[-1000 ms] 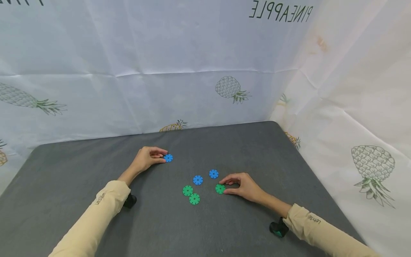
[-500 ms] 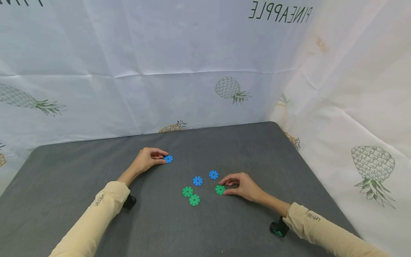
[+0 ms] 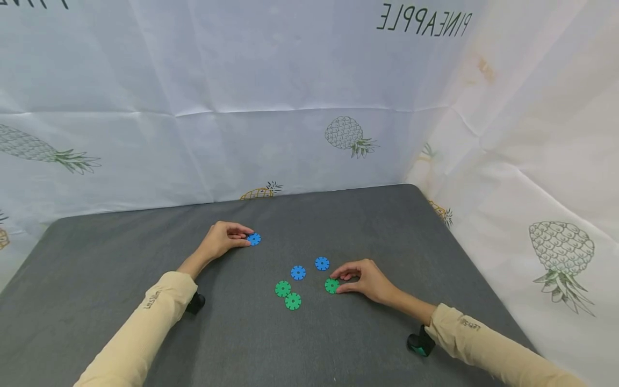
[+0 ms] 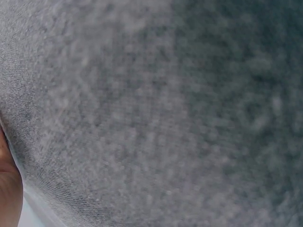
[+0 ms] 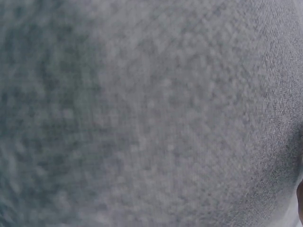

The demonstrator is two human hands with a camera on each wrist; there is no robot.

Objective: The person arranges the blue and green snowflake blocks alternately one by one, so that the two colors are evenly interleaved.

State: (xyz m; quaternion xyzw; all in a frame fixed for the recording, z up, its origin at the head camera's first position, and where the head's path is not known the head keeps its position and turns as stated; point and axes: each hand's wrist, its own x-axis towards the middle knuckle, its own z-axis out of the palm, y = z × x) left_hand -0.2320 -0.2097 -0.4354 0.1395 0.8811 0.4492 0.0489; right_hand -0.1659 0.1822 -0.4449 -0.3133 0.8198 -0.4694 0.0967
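Note:
In the head view my left hand (image 3: 218, 242) pinches a blue notched plastic disc (image 3: 256, 240) by its edge, between thumb and fingers, at the table's far middle. Lower and to the right, my right hand (image 3: 369, 282) holds a green notched disc (image 3: 330, 288) the same way. Two more blue discs, one nearer the right hand (image 3: 319, 265) and one further left (image 3: 295, 274), lie flat and apart. Left of these, a green disc (image 3: 280, 291) touches another green disc (image 3: 290, 303) below it. Both wrist views show mainly blurred cloth, with a sliver of the left hand (image 4: 8, 194) in one; neither shows a disc.
A dark grey cloth covers the table (image 3: 251, 344). White fabric printed with pineapples (image 3: 343, 132) hangs behind it and along the right side. A small black device sits under the left wrist (image 3: 195, 304), another under the right wrist (image 3: 419, 343).

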